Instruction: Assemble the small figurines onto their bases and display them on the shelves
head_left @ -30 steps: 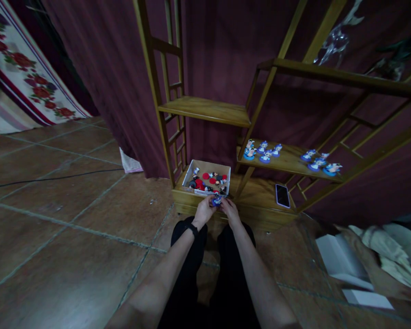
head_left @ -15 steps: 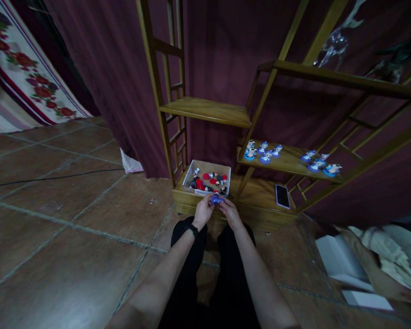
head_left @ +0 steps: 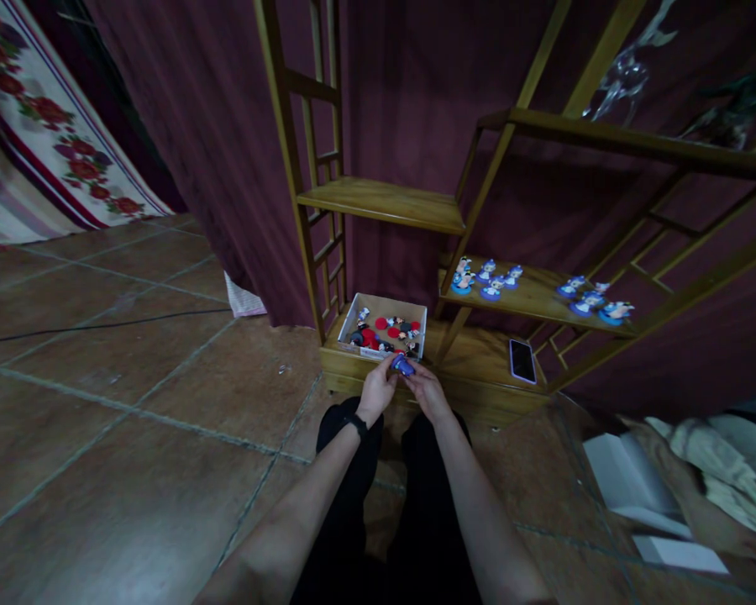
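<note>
Between my two hands is a small purple-blue figurine (head_left: pixel 403 365), held just in front of an open cardboard box. The fingers of my left hand (head_left: pixel 376 391) close on its left side. My right hand (head_left: pixel 427 389) pinches it from the right. Its finer details are too small to make out. Inside the cardboard box (head_left: pixel 384 303) lie several small figurines and red and dark round bases. On the shelf to the right stand several figurines (head_left: pixel 492 288) in purple, white and blue, in two groups.
The wooden shelf unit (head_left: pixel 381 202) rises ahead, backed by a dark red curtain (head_left: pixel 403 101). A phone (head_left: pixel 522 361) lies on its lower board. A clear glass ornament (head_left: pixel 627 80) stands on the upper right shelf. White boxes (head_left: pixel 630 479) rest on the tiled floor at right.
The figurine has turned in my fingers, showing a different side. Both hands stay in nearly the same place, and the view has shifted slightly.
</note>
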The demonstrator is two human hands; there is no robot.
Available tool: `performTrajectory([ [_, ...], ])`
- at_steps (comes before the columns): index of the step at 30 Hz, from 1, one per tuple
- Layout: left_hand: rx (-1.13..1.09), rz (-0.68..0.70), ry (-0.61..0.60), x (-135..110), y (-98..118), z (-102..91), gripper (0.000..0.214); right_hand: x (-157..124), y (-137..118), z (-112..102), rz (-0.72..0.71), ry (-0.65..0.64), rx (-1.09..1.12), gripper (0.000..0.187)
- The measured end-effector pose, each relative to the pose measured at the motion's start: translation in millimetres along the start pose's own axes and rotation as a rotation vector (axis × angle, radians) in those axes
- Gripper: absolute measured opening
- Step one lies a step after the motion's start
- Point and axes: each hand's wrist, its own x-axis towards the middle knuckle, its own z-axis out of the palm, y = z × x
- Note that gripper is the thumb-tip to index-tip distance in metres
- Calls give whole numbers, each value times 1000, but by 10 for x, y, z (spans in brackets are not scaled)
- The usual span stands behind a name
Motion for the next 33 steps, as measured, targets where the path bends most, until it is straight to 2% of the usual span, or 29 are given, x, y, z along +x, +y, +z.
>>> performTrajectory([
  [8, 275, 121, -62, -113, 111, -22, 56, 1, 27, -43, 1, 34, -1, 29],
  [15, 595, 244, -200, -153, 214, -62, 64, -5, -7, -69, 11, 81, -7, 20],
  [20, 760, 315, -241, -173, 221, -24, 61, 13, -22, -102, 51, 113, -29, 20],
  [26, 746, 365, -263, -190, 227, 11, 57, 10, -49, -126, 50, 141, -70, 23],
  [33, 568, 291, -256, -185, 215, -34, 60, -21, -46, -123, 12, 70, -90, 28],
])
